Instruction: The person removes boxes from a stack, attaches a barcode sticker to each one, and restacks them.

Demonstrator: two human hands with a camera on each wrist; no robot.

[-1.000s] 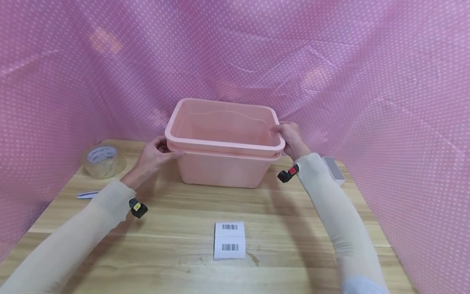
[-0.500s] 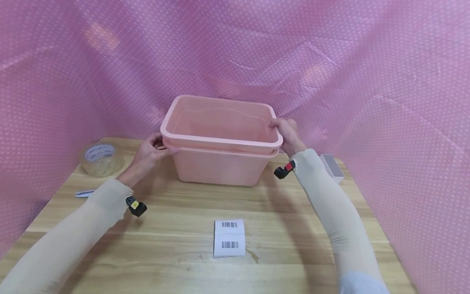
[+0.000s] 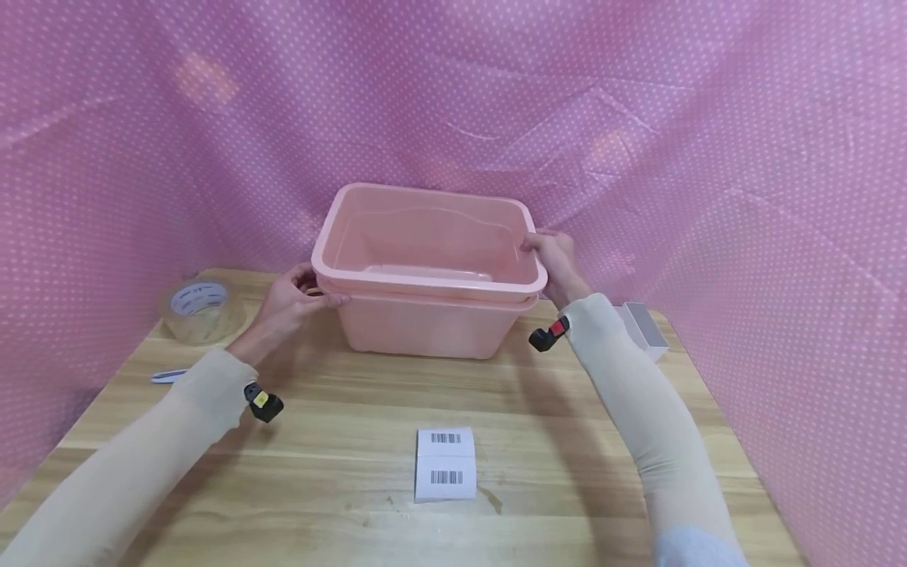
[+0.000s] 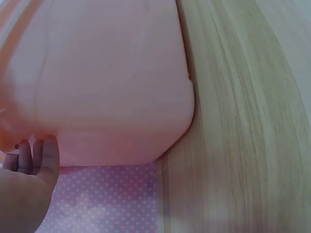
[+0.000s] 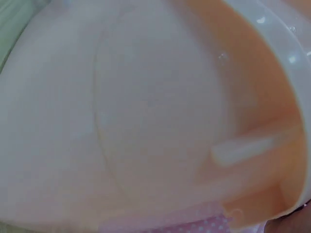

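Note:
Two pink plastic bins stand nested at the back of the table in the head view. The upper bin (image 3: 439, 228) sits inside the lower bin (image 3: 418, 329), its rim slightly raised above the other. My left hand (image 3: 285, 301) pinches the left end near the rims, thumb in front; the left wrist view shows its fingers by the lower bin's wall (image 4: 112, 97). At the right end, my right hand (image 3: 558, 264) grips the upper bin's rim, thumb inside. A bin wall (image 5: 146, 107) fills most of the right wrist view, with only a bit of hand at the corner.
A clear tape roll (image 3: 201, 311) stands back left. In front of it lies a slim blue-and-white object (image 3: 168, 376), partly behind the left sleeve. Barcode labels (image 3: 445, 465) lie near the front. A white-and-grey box (image 3: 645, 329) is at right. Pink dotted cloth (image 3: 453, 94) surrounds the table.
The upper bin has shifted slightly left and tipped a little toward me, so its inner floor now shows. Both hands keep their hold and move slightly with it.

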